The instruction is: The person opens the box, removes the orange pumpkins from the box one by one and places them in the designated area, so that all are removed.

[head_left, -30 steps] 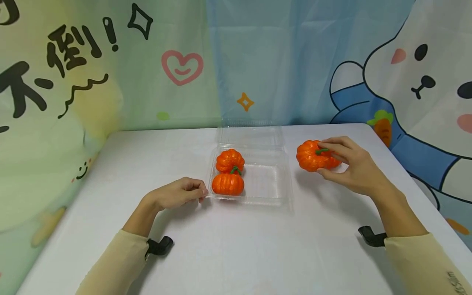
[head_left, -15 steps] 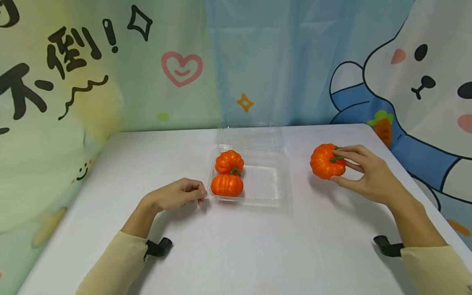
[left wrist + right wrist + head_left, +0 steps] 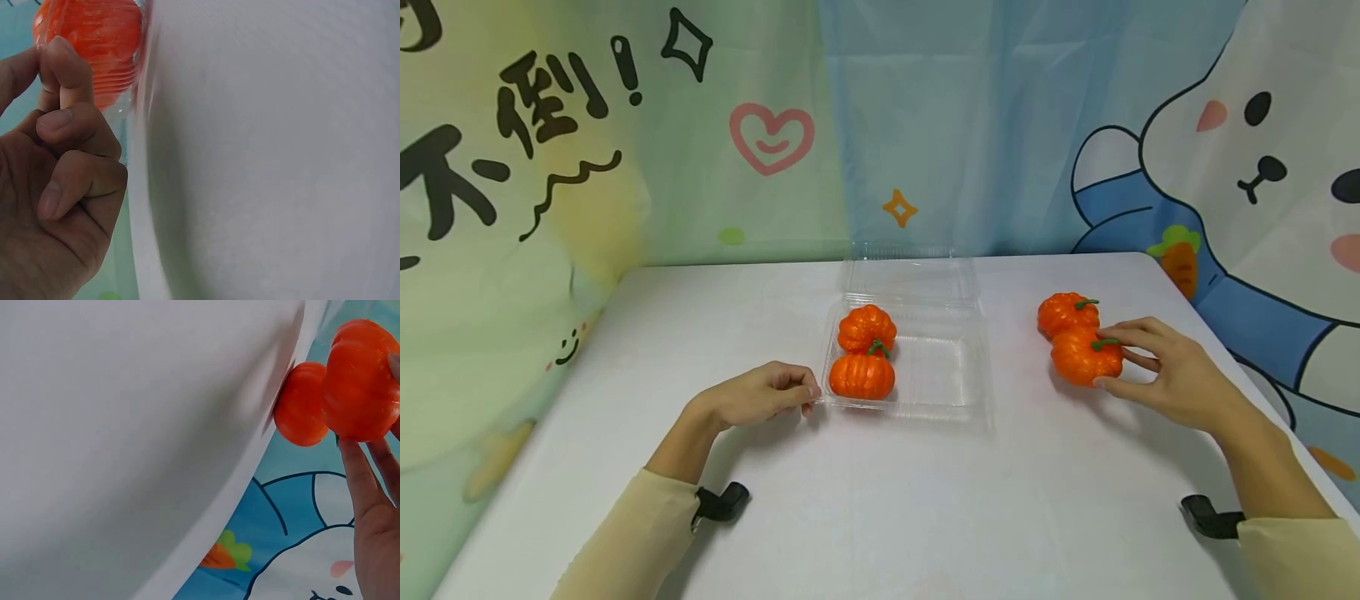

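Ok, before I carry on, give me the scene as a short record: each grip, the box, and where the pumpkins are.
Left grip: pinches the box's near left corner
Right grip: holds one pumpkin above the table
Box: clear, lid open, right side bare
In box: near pumpkin and far pumpkin, both on the left
On table, outside box: loose pumpkin, just beyond the held one
Pumpkin total: four
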The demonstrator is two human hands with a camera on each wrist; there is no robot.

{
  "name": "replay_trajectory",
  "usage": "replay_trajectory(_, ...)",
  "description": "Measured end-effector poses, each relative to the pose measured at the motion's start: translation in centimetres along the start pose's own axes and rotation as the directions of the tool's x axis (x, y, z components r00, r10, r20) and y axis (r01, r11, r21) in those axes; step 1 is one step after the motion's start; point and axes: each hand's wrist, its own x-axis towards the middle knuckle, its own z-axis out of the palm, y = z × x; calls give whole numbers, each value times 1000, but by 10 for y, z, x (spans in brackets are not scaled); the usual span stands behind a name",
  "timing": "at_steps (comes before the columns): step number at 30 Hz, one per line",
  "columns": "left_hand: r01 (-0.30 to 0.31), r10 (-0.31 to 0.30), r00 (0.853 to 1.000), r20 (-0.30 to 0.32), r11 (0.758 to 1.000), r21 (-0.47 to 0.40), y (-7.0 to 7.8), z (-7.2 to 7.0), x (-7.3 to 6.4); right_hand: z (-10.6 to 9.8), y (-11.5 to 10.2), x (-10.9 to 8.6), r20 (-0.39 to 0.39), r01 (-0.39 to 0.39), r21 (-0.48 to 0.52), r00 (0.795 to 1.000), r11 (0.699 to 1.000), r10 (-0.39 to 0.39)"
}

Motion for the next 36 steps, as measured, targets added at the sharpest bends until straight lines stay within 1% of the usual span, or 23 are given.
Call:
replay_trajectory(4,3,-3,1000,-2,1000,-5,0,0,0,-1,4,-4,35,-24,-5,999,1000,24)
replay_trajectory(9,23,-23,1000,-1,1000,-19,2,1,-1,1,9,-9,71,-51,0,996,999,51)
replay_trajectory(14,38,-38,999,2,999,-25,3,1,-1,3,12,-12,90,-52,4,995,999,51)
replay_trajectory(19,33,-33,999,-3,999,-21,4,0,-2,4,13,-12,114,-65,12,991,998,63)
replay_trajectory(23,41,-41,999,7,999,-31,3,1,-2,3,13,-12,121,-73,10,990,997,71)
replay_trajectory(36,30,-30,1000,8,999,-18,0,-1,-5,0,11,-6,141,-99,-28,985,995,102)
